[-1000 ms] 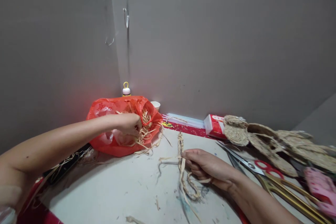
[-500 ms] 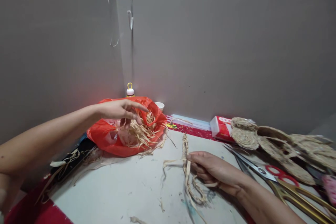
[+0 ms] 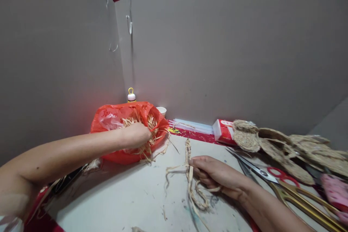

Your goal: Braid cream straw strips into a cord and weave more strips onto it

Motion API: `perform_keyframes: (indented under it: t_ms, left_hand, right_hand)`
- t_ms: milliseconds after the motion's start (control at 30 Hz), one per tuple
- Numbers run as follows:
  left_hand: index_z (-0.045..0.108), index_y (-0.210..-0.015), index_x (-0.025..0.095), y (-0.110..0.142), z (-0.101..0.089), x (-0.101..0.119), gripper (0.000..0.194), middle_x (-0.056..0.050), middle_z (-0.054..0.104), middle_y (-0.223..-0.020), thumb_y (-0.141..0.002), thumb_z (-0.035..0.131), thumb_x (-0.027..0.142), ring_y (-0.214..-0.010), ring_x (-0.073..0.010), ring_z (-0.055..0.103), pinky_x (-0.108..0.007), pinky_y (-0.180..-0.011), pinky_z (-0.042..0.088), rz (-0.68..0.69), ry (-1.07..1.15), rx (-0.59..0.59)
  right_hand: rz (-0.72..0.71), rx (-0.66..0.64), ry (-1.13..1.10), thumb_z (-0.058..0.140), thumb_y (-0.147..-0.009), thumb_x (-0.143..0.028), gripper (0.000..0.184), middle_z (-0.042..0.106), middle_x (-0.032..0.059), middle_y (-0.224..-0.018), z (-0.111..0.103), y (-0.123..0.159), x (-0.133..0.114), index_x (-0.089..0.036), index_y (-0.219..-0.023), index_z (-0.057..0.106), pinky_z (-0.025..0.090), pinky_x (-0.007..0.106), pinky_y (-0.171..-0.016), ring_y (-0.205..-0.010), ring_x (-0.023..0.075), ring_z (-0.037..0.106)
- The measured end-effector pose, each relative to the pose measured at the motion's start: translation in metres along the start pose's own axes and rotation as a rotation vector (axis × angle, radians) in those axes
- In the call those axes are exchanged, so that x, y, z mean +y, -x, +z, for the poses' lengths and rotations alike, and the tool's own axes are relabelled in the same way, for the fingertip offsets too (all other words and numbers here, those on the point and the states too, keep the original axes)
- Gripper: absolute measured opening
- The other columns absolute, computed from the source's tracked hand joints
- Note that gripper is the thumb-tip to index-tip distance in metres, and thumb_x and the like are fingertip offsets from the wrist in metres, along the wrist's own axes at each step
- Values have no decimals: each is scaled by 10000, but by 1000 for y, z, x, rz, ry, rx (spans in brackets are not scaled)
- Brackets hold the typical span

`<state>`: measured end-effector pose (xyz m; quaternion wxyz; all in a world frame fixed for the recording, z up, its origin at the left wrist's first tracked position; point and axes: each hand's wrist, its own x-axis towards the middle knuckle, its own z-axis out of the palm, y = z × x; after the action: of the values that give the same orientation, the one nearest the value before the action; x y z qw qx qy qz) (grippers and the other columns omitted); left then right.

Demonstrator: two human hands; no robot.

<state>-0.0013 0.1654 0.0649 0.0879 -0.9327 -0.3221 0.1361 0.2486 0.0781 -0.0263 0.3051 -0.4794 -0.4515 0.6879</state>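
Head view: straw strips point(image 3: 152, 125) inside the open red plastic bag point(image 3: 122, 157).

Beyond your left hand point(image 3: 136, 136) you have a yellow-looped bottle point(image 3: 131, 97) and a white cup point(image 3: 162, 111). Ahead of your right hand point(image 3: 210, 170) lie pale sticks point(image 3: 194, 125) and a red-and-white packet point(image 3: 226, 131); to its right, woven slippers point(image 3: 284, 157), red-handled scissors point(image 3: 263, 173) and gold-handled scissors point(image 3: 306, 207), plus a pink item point(image 3: 333, 190), perhaps a cloth pouch.
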Motion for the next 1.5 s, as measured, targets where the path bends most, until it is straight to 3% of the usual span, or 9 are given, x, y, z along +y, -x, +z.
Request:
perform_keyframes:
  t_ms: [267,500,733,867,967,1133,1233,1400,1500]
  left_hand:
    - [577,-813,178,24,-31,-23,143,10,581,-704,-834,436,187,-600,-85,477,-213,-581,365,3,466,670]
    - [650,-691,173,27,-54,-44,138,0,626,-780,-743,637,301,-729,-102,553,-245,-711,419,-9,698,634]
    - [477,-774,174,22,-82,-47,123,-1,652,-741,-830,553,253,-452,-27,463,-176,-483,373,-115,1516,942]
    - [474,-772,163,23,-76,-23,185,-24,650,-696,-905,428,284,-597,-91,605,-227,-608,466,-43,1684,773]
    - [526,-762,156,27,-45,8,451,-32,623,-596,-930,269,486,-571,-109,593,-231,-573,450,52,1703,483]
    - [634,-830,142,48,10,53,338,-82,679,-801,-885,443,415,-681,-122,596,-227,-630,443,226,1159,-109]
    - [648,-947,158,58,15,57,211,-79,678,-922,-857,478,245,-789,-137,595,-229,-700,432,312,878,-95]
    - [604,-728,154,52,10,49,236,-2,558,-617,-857,426,239,-547,-89,461,-209,-543,338,57,673,155]
    - [549,-626,165,37,21,56,277,9,491,-543,-837,453,316,-487,-90,377,-227,-503,278,-35,549,142]
  right_hand:
    - [-21,-44,-7,593,-741,-419,386,269,-107,-438,-3,-1,3,-192,-564,337,34,194,-376,-373,17,138]
    - [-14,-41,-10,594,-728,-412,393,233,-117,-421,1,0,-1,-200,-550,314,21,194,-371,-362,16,111]
    - [-39,-32,6,592,-717,-426,396,243,-114,-419,3,1,-3,-196,-541,322,23,193,-375,-358,12,121]
    - [-46,-37,-6,605,-707,-410,391,259,-111,-423,2,1,-3,-194,-538,326,27,191,-374,-356,11,135]
    - [-35,-29,-6,591,-721,-399,384,271,-106,-423,2,2,-3,-194,-531,327,35,192,-370,-353,14,146]
    - [-15,-10,-11,581,-741,-389,377,286,-100,-420,0,3,-2,-191,-529,340,45,193,-368,-352,15,159]
    - [8,-7,-30,591,-747,-376,375,285,-101,-423,-2,3,-1,-193,-538,339,55,188,-366,-354,15,163]
    - [14,-13,-34,606,-738,-371,392,275,-101,-436,-2,4,-2,-199,-536,317,56,185,-359,-358,16,165]
    - [14,-8,-29,601,-739,-373,387,277,-100,-429,-2,5,-3,-198,-531,326,58,184,-357,-355,16,165]
